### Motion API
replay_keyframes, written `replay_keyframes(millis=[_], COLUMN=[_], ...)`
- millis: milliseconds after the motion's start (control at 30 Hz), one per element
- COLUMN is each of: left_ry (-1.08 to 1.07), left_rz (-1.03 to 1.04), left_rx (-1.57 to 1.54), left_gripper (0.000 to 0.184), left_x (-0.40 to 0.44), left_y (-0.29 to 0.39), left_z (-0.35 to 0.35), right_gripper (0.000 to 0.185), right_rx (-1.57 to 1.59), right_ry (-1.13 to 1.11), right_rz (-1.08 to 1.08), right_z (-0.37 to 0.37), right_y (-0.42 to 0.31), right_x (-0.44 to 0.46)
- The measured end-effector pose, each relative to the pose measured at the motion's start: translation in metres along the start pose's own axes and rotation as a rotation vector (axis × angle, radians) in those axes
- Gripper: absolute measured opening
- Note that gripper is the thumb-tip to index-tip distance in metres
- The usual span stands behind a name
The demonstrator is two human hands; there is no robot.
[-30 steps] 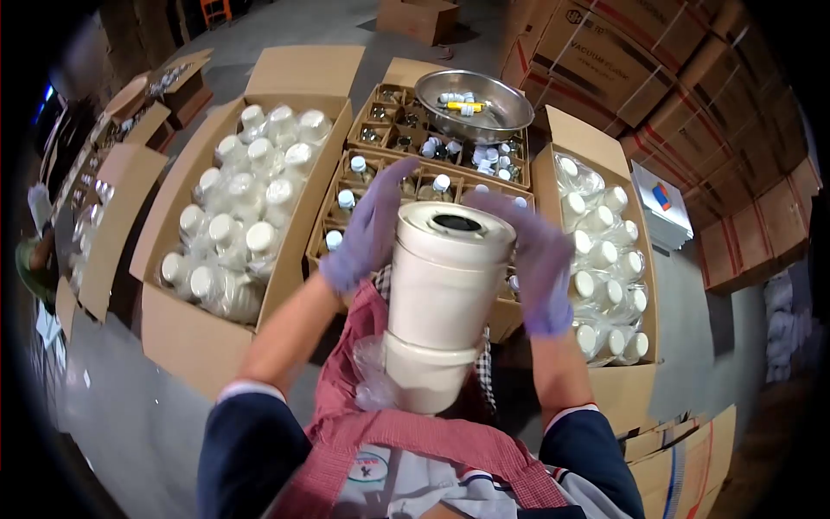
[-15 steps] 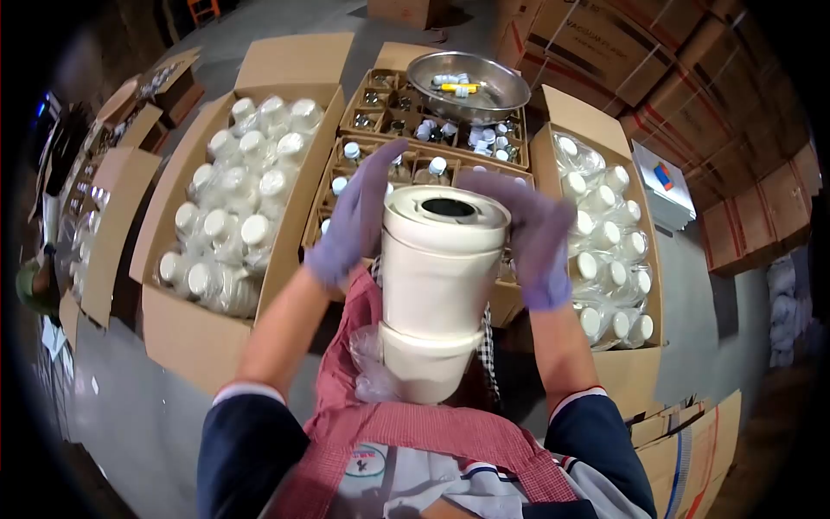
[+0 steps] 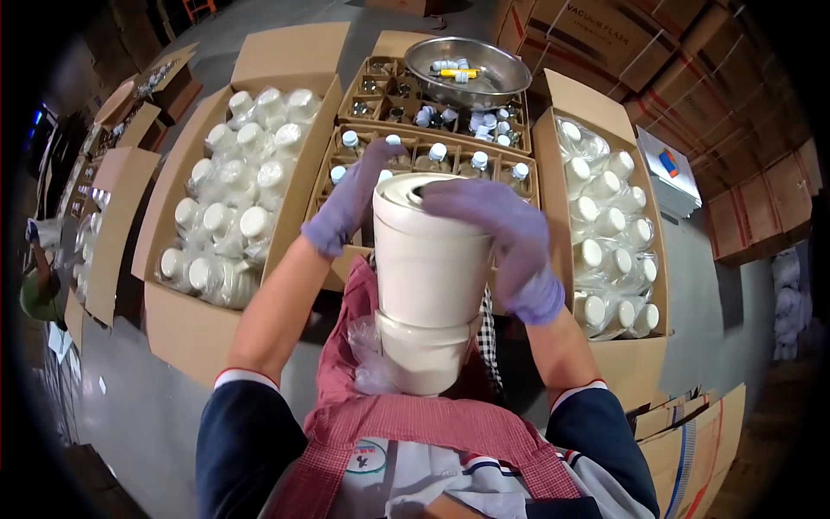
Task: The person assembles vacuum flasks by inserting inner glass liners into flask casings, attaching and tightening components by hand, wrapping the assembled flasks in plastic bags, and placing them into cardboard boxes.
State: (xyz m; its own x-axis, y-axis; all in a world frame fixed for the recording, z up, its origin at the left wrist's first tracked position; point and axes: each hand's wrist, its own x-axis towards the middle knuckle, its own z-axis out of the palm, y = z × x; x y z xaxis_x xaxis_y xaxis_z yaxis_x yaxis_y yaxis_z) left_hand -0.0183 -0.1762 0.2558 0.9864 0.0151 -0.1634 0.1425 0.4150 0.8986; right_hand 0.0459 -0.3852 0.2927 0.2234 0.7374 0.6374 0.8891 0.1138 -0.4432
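A cream-white cylindrical vessel [image 3: 430, 268] stands upright in front of my apron, its dark round opening partly covered at the top. My right hand [image 3: 506, 229], in a purple glove, lies over the top rim with its fingers spread across the opening. At the vessel's left upper side is my left hand [image 3: 357, 195], gloved too, fingers stretched out and apart. Crumpled clear plastic [image 3: 372, 359] hangs at the vessel's lower left. Behind it, a divided carton [image 3: 443, 140] holds bottles with pale caps.
Open cartons of plastic-wrapped, white-capped vessels stand left [image 3: 298, 186] and right [image 3: 566, 259]. A metal bowl [image 3: 510, 82] rests on the rear divided carton. Stacked boxes [image 3: 596, 43] rise at back right. A person [image 3: 39, 290] is at the far left.
My right hand has moved left and inward over the vessel's top, covering part of the opening. My left hand stays open by the rim.
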Motion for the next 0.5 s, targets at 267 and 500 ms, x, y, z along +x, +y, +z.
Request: replay_keyframes(millis=[267, 500], left_ry=[0.084, -0.011], left_rz=[0.135, 0.386], left_rx=[0.12, 0.456], left_gripper=[0.048, 0.038], left_x=[-0.007, 0.011], left_y=[0.015, -0.002], left_z=[0.012, -0.006], right_gripper=[0.097, 0.037], right_rx=[-0.147, -0.006], right_ry=[0.029, 0.154], right_rz=[0.18, 0.211], right_z=[0.012, 0.015], right_y=[0.008, 0.018], right_x=[-0.003, -0.013])
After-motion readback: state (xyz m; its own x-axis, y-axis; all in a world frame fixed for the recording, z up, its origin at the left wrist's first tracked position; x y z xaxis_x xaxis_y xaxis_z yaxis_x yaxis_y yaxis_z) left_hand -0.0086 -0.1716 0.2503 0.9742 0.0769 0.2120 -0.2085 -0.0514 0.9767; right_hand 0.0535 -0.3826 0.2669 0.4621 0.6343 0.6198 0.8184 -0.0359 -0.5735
